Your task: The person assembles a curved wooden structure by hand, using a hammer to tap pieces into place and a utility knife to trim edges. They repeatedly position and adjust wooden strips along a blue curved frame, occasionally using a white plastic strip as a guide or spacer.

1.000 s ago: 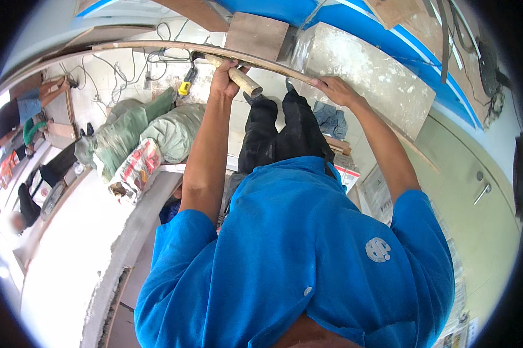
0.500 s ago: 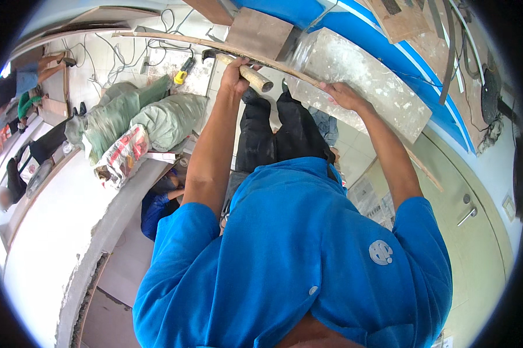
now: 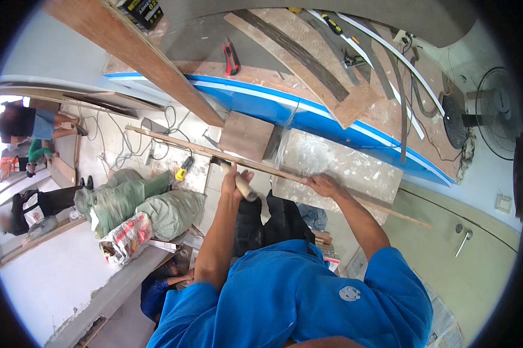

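Note:
A hammer (image 3: 242, 187) with a pale wooden handle and dark head rests in my left hand (image 3: 231, 184), its handle end pointing toward me. The fingers of that hand look partly loosened around it, close beside a long thin wooden strip (image 3: 197, 148). My right hand (image 3: 325, 186) is closed on the strip farther right. The strip slants across in front of me, its right end near the pale door. Beneath it are a brown box-shaped block (image 3: 245, 136) and a paint-splattered grey board or bench (image 3: 337, 156).
A blue-fronted counter (image 3: 261, 107) ahead holds a red utility knife (image 3: 231, 58), planks and trim; a wooden post (image 3: 151, 64) rises before it. Stuffed sacks (image 3: 171, 214), a yellow-handled tool (image 3: 183, 169) and cables lie left. A fan (image 3: 498, 113) stands right. Other people are at left and below.
The view has tilted up, bringing the countertop and fan into sight. My left hand's fingers have loosened and come off the strip, with the hammer still in the hand. My right hand keeps its hold.

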`<state>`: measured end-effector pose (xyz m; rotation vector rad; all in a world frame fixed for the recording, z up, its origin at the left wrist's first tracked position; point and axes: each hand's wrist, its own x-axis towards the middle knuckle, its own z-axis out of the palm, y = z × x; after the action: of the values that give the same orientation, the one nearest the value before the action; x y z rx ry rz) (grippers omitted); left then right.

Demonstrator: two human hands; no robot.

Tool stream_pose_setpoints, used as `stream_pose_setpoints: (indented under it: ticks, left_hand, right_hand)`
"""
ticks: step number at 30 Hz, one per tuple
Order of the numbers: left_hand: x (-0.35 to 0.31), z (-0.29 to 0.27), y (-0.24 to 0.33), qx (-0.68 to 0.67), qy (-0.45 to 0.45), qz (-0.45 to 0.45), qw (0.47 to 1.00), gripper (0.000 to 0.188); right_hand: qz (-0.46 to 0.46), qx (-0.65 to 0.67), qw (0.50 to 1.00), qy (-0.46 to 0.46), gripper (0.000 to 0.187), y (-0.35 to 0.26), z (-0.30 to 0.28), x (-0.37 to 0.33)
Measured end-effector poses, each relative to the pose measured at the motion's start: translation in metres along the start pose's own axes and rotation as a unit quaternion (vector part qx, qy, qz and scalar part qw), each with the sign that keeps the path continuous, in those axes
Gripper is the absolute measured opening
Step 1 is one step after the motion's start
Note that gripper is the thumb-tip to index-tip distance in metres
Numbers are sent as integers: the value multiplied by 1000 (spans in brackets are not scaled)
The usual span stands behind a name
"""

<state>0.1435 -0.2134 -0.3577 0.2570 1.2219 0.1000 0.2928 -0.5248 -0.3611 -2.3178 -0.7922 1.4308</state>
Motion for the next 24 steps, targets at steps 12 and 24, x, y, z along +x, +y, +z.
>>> stream_pose_setpoints:
  ticks: [12,24]
  left_hand:
    - [-145,94,66,609,-5,340,717,23]
    - [35,332,39,492,95,434,749,28]
  right_hand:
    - [-108,5,993,55,67,12,11,1]
    - [-110,-95,977,156,44,27,36,-17]
